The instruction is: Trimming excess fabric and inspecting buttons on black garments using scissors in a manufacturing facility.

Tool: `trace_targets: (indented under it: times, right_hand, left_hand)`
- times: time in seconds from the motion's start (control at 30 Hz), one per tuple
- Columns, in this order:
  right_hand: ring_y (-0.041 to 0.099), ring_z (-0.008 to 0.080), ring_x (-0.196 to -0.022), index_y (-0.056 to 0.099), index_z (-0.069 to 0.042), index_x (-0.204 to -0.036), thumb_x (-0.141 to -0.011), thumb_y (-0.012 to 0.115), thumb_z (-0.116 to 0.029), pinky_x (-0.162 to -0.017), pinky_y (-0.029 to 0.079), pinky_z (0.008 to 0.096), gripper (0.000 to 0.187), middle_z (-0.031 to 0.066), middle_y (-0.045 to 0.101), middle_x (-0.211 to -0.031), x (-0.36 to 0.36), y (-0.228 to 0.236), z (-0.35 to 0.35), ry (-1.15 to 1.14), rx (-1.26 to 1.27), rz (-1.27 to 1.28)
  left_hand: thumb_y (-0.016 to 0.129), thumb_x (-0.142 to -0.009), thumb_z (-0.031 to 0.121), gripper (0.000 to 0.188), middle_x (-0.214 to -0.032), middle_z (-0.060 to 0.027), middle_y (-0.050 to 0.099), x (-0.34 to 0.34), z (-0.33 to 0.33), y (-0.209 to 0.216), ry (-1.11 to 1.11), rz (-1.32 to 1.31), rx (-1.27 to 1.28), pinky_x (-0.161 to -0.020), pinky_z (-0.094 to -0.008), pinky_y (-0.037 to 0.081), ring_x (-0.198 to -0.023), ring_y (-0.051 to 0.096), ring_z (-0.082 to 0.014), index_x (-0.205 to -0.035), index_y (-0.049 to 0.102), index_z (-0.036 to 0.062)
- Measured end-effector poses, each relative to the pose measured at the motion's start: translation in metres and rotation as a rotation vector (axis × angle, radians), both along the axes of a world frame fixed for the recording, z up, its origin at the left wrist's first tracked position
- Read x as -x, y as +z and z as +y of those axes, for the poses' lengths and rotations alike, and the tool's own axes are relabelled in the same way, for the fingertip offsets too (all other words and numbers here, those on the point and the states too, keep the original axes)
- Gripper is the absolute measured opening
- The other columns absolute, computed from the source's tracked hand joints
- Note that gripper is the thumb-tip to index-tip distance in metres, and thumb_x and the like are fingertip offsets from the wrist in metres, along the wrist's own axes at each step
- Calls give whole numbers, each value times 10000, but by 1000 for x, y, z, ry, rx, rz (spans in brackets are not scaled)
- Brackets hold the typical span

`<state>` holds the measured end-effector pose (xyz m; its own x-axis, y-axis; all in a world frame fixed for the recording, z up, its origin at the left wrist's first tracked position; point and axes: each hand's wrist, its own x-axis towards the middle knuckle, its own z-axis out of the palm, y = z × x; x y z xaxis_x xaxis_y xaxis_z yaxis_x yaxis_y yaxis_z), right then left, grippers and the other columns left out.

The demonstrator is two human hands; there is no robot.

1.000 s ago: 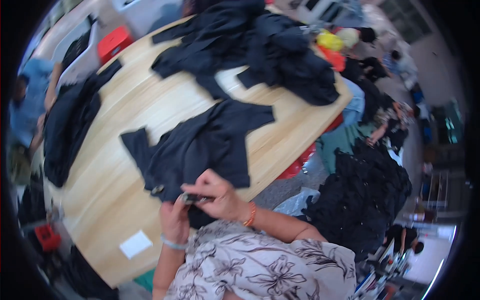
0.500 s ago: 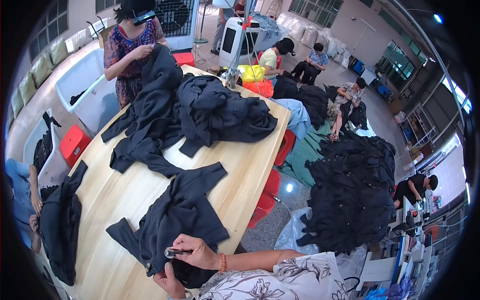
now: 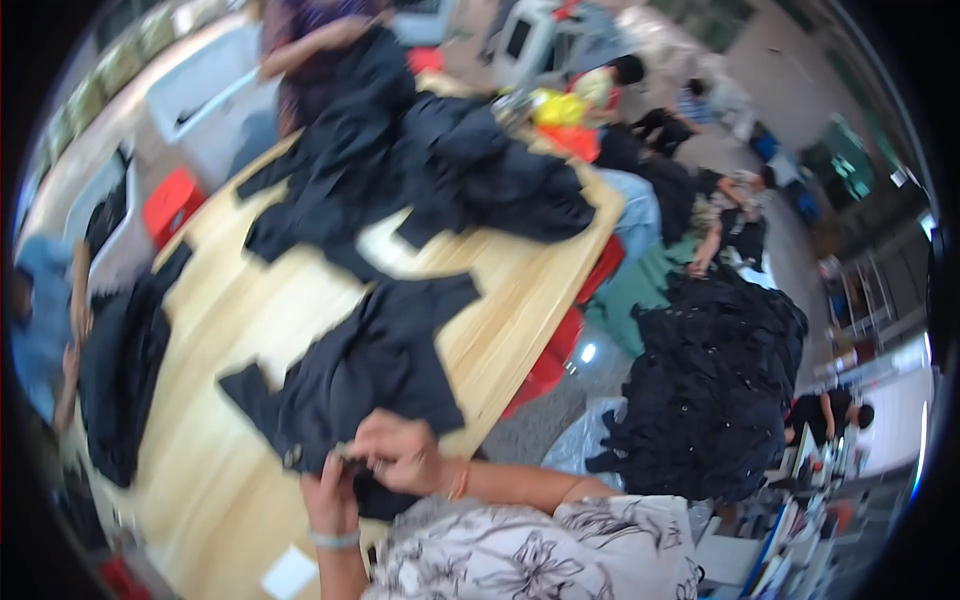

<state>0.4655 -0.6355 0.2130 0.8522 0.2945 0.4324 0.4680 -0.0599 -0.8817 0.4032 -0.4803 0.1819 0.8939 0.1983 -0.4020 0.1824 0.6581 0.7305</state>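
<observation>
A dark knitted cardigan lies on the pale wooden table in front of me, sleeves spread. Near its lower left edge shows a button. My left hand is closed on the cardigan's near edge, thumb up. Right beside it, my right hand is closed with fingers bent, its tips almost meeting the left hand's. Blur and the fingers mostly hide the small metal-ended tool in the right hand; half a second ago it showed plainly.
More dark knits are heaped at the table's far side, where a co-worker handles one. Another co-worker sits at the left by a folded dark garment. A large dark garment pile lies right of the table. A white card lies near me.
The whole view has shifted and blurred. My left hand has risen beside the right hand, with more of its wrist showing. The right hand has turned, so the tool's metal end shows less.
</observation>
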Motion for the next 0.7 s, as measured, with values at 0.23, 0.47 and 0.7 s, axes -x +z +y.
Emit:
trace_targets:
  times: [0.23, 0.47, 0.7]
  right_hand:
    - [553, 99, -704, 595, 9, -898, -738, 607, 129, -588, 436, 216, 200, 66, 541, -877, -10, 13, -7, 265, 81, 210]
    - [543, 63, -762, 574, 21, -956, -890, 608, -12, -680, 461, 204, 80, 29, 528, -887, -11, 13, -15, 451, -144, 591]
    - [579, 234, -632, 629, -43, -1156, -806, 689, -155, -556, 452, 321, 372, 84, 553, -756, -25, 27, -33, 372, 356, 73]
  left_hand:
    - [566, -945, 150, 159, -1031, -81, 677, -1, -1, -1, -115, -3, 450, -907, -382, 468, -950, 636, -212, -1002, 663, 38]
    - [541, -959, 257, 243, -1002, -60, 669, 6, -5, -5, -146, -136, 661, -925, -388, 417, -945, 579, -194, -1102, 625, 80]
    - [525, -965, 282, 278, -945, -50, 676, 10, -1, -13, -156, -135, 659, -930, -384, 405, -954, 563, -211, -1110, 632, 69]
